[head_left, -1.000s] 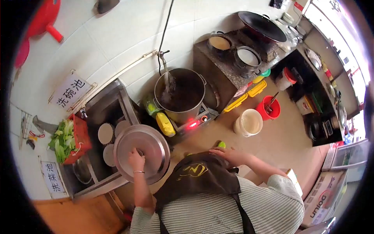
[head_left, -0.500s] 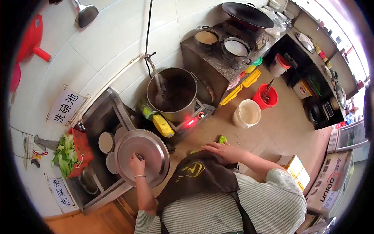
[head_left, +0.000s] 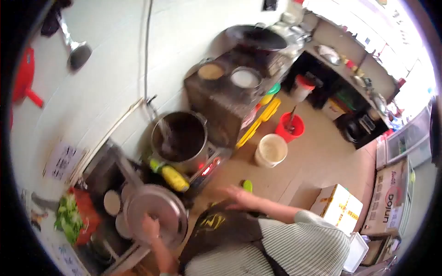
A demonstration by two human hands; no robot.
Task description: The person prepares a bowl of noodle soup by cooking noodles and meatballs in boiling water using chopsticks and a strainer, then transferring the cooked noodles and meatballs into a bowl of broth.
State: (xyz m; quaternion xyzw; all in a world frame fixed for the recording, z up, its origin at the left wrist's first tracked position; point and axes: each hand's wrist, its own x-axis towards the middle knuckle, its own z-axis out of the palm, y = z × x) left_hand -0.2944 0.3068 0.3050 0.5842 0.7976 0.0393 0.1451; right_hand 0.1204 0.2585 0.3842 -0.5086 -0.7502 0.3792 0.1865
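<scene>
My left hand [head_left: 151, 227] is closed on the knob of a large round metal pot lid [head_left: 168, 207], which lies over the near edge of the sink; what is under the lid is hidden. My right hand [head_left: 241, 198] is blurred, held in front of my dark apron [head_left: 221, 234], its fingers stretched out and holding nothing. Farther off, water runs from a tap [head_left: 149, 99] into a big metal pot [head_left: 202, 147] holding dark contents. A yellow bottle [head_left: 174, 178] stands beside that pot.
Pale bowls [head_left: 112, 203] sit in the sink, with a red basket of leafy greens [head_left: 69, 218] at the left. A stove [head_left: 212, 108] carries pots and a wok [head_left: 255, 37]. On the floor are a white bucket [head_left: 270, 151], a red bucket [head_left: 291, 128] and a carton [head_left: 338, 207].
The whole view has swung, so the room sits differently in the frame and is blurred. My right hand has come up off the apron. The left hand stays on the lid's knob.
</scene>
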